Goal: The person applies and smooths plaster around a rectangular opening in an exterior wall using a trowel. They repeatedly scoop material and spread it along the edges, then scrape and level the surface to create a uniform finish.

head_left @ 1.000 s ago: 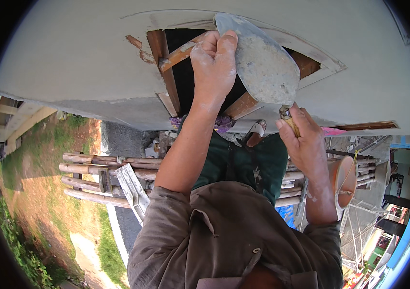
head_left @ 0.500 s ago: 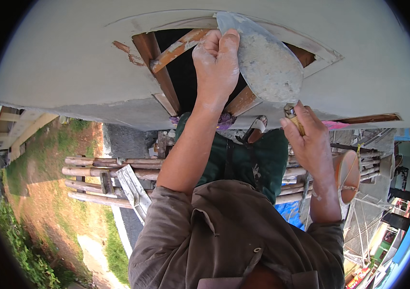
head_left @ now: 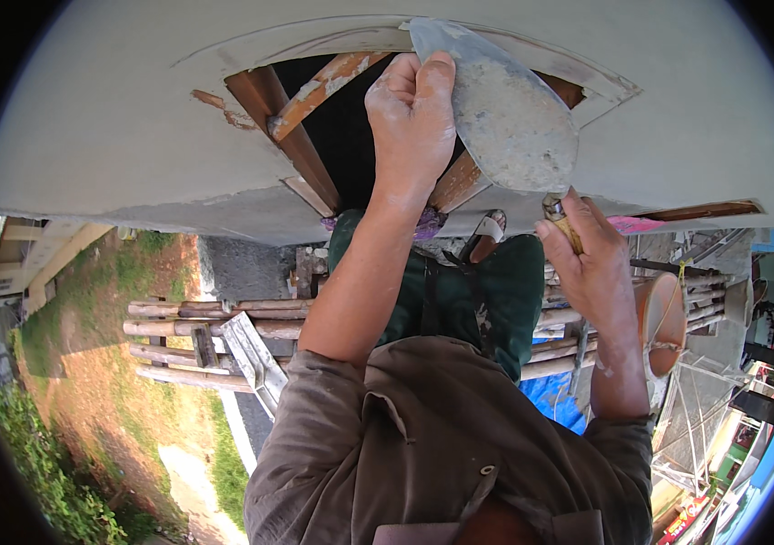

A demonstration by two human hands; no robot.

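Note:
A leaf-shaped masonry trowel [head_left: 516,127] is held up against the pale wall [head_left: 142,136], its blade coated with dried grey-white mortar. My right hand [head_left: 590,250] wraps round its wooden handle, at the lower right end of the blade. My left hand [head_left: 412,118], dusted white, is closed at the blade's left edge near the tip, the thumb lying over the metal; the other fingertips are hidden. Behind my left hand is a dark opening in the wall, crossed by a brown wooden strip [head_left: 323,91] with pale smears.
Bamboo poles [head_left: 214,311] form a platform beneath me, with a metal channel piece [head_left: 254,359] lying across them. An orange-brown bucket [head_left: 662,322] stands to my right. A narrow wooden-edged slot [head_left: 700,211] cuts the wall at right. Grassy ground [head_left: 114,345] lies far below at left.
The view has shifted slightly, so the opening's left side sits a little further left. Both hands and the trowel keep nearly the same place against the wall.

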